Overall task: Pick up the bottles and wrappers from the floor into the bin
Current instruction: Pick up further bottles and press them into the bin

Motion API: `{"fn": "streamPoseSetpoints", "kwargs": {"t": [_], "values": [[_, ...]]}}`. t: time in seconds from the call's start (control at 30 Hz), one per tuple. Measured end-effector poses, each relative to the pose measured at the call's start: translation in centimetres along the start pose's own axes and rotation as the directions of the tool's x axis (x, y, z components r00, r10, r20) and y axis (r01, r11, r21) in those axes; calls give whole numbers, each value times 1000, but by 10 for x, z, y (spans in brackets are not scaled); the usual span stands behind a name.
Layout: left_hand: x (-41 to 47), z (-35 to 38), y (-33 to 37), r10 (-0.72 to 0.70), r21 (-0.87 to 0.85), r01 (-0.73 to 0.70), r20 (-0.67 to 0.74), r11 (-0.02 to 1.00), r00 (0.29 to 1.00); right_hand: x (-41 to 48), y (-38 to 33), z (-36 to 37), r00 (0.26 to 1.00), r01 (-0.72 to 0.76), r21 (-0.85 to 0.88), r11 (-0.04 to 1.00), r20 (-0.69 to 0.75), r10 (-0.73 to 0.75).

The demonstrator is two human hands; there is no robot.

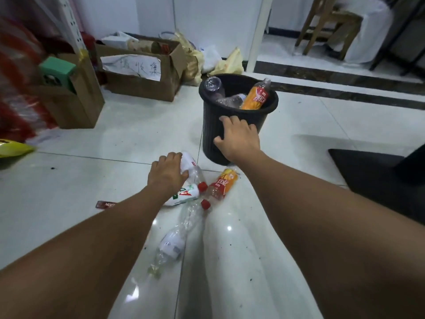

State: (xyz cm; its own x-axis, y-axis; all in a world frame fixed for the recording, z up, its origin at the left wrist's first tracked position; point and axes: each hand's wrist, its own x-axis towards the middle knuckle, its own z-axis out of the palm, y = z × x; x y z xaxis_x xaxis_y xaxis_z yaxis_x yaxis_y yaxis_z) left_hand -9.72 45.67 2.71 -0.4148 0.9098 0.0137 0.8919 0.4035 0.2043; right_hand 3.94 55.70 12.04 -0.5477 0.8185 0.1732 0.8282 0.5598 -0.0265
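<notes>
A black bin (230, 104) stands on the white tiled floor with an orange-labelled bottle (255, 96) and clear bottles (215, 86) sticking out of it. My right hand (236, 138) hovers in front of the bin's wall, fingers relaxed and holding nothing. My left hand (166, 173) grips a clear bottle with a white label (190, 164) lying on the floor. Beside it lie a white and green bottle (184, 194), an orange bottle (224, 183) and a long clear bottle with a red cap (179, 233). A small red wrapper (104, 204) lies to the left.
Cardboard boxes (142, 72) and plastic bags (207, 58) stand behind the bin. A yellow packet (11, 149) lies at the far left. A dark mat (377, 178) covers the floor on the right. Wooden chair legs (326, 26) show at the back right.
</notes>
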Motion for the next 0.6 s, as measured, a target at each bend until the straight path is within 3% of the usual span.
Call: {"fn": "streamPoseSetpoints", "kwargs": {"t": [0.2,0.43,0.6], "values": [[-55,56,-8,-54,31,50,162,998,985,-33,-18,29,999,-40,-25,999,24,41],[-97,106,-6,-130,-8,149,444,989,887,-53,-28,52,998,-35,-31,999,50,37],[-101,108,-4,-144,-116,219,454,969,879,-56,-32,64,997,-42,-33,999,68,44]]}}
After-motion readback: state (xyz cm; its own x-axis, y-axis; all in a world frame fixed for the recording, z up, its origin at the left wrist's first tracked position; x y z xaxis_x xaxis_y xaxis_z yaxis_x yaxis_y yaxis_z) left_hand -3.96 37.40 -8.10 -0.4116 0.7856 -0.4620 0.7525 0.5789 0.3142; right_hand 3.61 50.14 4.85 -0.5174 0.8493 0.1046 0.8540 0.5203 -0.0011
